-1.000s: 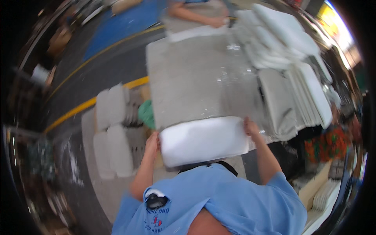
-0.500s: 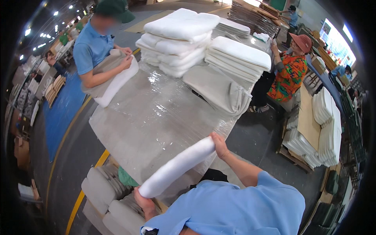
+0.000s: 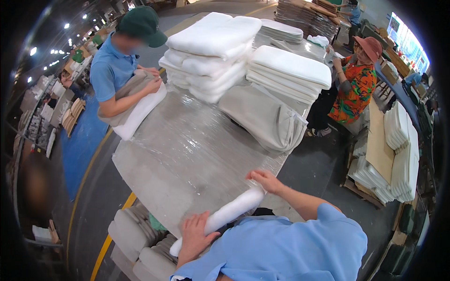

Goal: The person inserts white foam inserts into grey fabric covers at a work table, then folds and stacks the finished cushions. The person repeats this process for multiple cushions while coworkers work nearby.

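Observation:
A long white padded cushion [image 3: 236, 206] lies along the near edge of the plastic-covered table [image 3: 173, 159], close against my body. My left hand [image 3: 194, 234] rests on its left part with the fingers spread. Just above the right end of the cushion is my right hand [image 3: 266, 181], its fingers curled together; whether anything is between them is hidden. A pile of grey fabric covers [image 3: 262, 112] lies farther off at the table's right side.
Tall stacks of white padding [image 3: 213, 35] and white cushions [image 3: 288, 68] stand at the back. A co-worker [image 3: 110, 70] at the left handles a grey cover; another person [image 3: 351, 93] works at the right. Grey cushions [image 3: 129, 229] are piled beside the table at lower left.
The white cushion has come down toward me onto the near table edge. My left hand has moved from its end to its top; my right hand has come off its end.

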Action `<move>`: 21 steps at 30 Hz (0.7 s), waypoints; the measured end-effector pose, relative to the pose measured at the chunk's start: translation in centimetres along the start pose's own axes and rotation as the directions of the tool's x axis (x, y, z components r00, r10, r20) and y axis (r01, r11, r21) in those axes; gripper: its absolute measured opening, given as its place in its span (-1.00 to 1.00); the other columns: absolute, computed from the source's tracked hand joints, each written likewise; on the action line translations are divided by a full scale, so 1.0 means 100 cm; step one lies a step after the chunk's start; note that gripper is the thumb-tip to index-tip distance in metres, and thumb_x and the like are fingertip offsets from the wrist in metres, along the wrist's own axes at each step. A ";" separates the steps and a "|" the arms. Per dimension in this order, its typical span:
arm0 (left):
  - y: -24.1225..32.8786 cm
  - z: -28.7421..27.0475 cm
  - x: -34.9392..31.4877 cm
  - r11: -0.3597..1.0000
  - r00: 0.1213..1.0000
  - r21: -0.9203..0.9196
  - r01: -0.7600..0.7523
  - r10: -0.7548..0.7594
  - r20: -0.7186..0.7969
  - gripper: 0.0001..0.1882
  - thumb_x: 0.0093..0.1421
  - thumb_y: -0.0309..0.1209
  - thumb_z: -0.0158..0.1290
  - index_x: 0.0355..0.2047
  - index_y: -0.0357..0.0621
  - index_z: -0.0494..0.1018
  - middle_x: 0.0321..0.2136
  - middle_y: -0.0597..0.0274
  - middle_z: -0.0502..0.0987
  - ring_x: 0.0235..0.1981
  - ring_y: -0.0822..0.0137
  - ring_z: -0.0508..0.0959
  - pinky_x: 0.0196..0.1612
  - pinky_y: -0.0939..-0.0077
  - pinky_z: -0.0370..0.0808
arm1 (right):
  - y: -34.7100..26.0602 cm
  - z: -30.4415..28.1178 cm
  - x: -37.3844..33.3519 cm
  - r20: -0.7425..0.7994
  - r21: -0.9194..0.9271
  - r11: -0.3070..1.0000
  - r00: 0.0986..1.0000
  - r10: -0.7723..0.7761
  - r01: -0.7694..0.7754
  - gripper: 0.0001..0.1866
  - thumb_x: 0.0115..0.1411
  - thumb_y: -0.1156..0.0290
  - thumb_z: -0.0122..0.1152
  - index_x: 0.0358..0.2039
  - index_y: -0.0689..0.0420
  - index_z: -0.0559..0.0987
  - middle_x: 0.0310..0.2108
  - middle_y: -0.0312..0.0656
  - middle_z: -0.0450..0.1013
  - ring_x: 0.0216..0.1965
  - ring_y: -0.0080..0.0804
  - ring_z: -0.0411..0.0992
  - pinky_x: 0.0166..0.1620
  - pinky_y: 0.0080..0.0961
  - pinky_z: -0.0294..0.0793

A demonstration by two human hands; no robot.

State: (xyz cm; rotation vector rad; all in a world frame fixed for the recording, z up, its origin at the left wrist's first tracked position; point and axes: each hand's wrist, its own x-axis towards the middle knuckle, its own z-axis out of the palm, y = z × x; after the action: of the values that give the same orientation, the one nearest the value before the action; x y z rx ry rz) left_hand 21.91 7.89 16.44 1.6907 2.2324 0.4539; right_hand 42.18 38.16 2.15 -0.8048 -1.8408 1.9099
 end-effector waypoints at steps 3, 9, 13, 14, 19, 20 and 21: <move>-0.004 0.017 0.003 0.977 0.963 -0.066 0.205 -0.189 0.191 -0.24 0.11 -0.01 0.36 0.24 -0.07 0.44 0.02 -0.07 0.61 0.07 -0.16 0.58 0.14 -0.05 0.47 | -0.031 -0.024 0.064 -0.169 -0.361 0.931 0.986 -0.002 -0.060 -0.60 0.34 0.08 0.29 -0.04 0.17 0.68 -0.10 -0.03 0.63 -0.04 -0.23 0.56 0.02 -0.29 0.50; -0.008 0.015 0.017 0.975 0.962 -0.076 0.211 -0.193 0.195 -0.41 0.13 -0.09 0.35 0.15 0.09 0.49 -0.13 0.03 0.68 -0.09 -0.09 0.66 -0.06 0.05 0.58 | -0.044 -0.060 0.170 -0.426 -0.743 0.667 0.814 -0.395 -0.065 -0.60 0.25 0.16 0.40 0.01 0.13 0.70 0.13 -0.03 0.53 0.16 0.04 0.45 0.17 -0.10 0.45; -0.010 0.010 0.009 0.967 0.961 -0.086 0.240 -0.224 0.161 -0.47 0.16 -0.13 0.33 0.12 0.09 0.52 -0.16 0.04 0.68 -0.09 -0.07 0.67 -0.06 0.07 0.58 | -0.037 -0.044 0.202 -0.422 -0.780 0.562 0.895 -0.148 -0.275 -0.65 0.28 0.10 0.35 -0.02 -0.01 0.73 0.19 -0.09 0.48 0.24 -0.01 0.36 0.25 -0.01 0.33; -0.011 0.008 0.006 0.966 0.962 -0.090 0.243 -0.227 0.153 -0.48 0.16 -0.13 0.32 0.11 0.08 0.52 -0.16 0.04 0.68 -0.09 -0.07 0.66 -0.06 0.07 0.58 | -0.032 -0.041 0.204 -0.422 -0.784 0.561 0.892 -0.164 -0.267 -0.67 0.29 0.09 0.32 -0.04 -0.03 0.74 0.15 -0.11 0.50 0.23 -0.03 0.37 0.25 0.02 0.33; -0.003 -0.014 -0.004 0.958 0.970 -0.156 0.242 -0.234 0.067 -0.53 0.14 -0.26 0.31 0.08 0.06 0.55 -0.16 0.04 0.69 -0.11 -0.08 0.67 -0.08 0.06 0.58 | -0.021 -0.054 0.216 -0.517 -0.676 0.682 0.839 -0.169 -0.279 -0.66 0.39 0.06 0.18 -0.10 -0.02 0.77 0.08 -0.11 0.56 0.16 0.03 0.44 0.21 -0.02 0.39; -0.005 -0.015 -0.005 0.962 0.974 -0.152 0.225 -0.219 0.056 -0.53 0.13 -0.28 0.31 0.08 0.05 0.55 -0.16 0.04 0.69 -0.12 -0.08 0.67 -0.09 0.06 0.58 | -0.024 -0.071 0.216 -0.538 -0.630 0.732 0.825 -0.172 -0.259 -0.64 0.40 0.06 0.15 -0.09 0.00 0.76 0.07 -0.10 0.57 0.14 0.05 0.46 0.20 -0.05 0.40; -0.008 -0.013 -0.007 0.972 0.982 -0.143 0.188 -0.185 0.033 -0.52 0.12 -0.30 0.31 0.08 0.05 0.55 -0.16 0.04 0.69 -0.12 -0.07 0.68 -0.09 0.06 0.59 | -0.029 -0.085 0.213 -0.556 -0.586 0.776 0.812 -0.178 -0.232 -0.62 0.42 0.06 0.12 -0.08 0.03 0.76 0.05 -0.09 0.59 0.12 0.07 0.48 0.18 -0.07 0.42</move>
State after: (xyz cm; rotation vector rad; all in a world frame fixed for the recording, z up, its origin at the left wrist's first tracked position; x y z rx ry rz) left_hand 20.88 6.91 17.30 1.3917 2.2578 0.5367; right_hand 30.76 58.29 2.05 -1.4455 -2.0264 0.8154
